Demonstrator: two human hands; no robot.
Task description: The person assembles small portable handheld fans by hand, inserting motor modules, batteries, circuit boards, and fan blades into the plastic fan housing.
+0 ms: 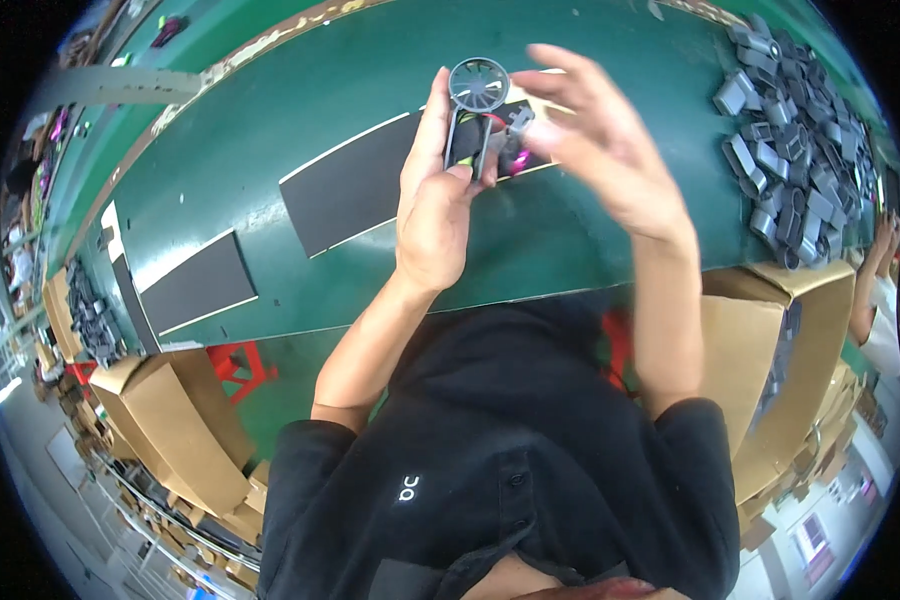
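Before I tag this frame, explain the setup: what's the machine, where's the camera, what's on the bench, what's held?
No machine: these are a person's bare hands. The single picture comes from the left of two wide fisheye cameras worn on the head, looking down, so straight edges bend near the rim.

On the green table lie flat black sheets and, to the right, a heap of grey plastic parts.

The left hand has its grip on a grey device with a round, spoked head. The right hand is beside it, near a small grey piece; blur hides whether it holds that.
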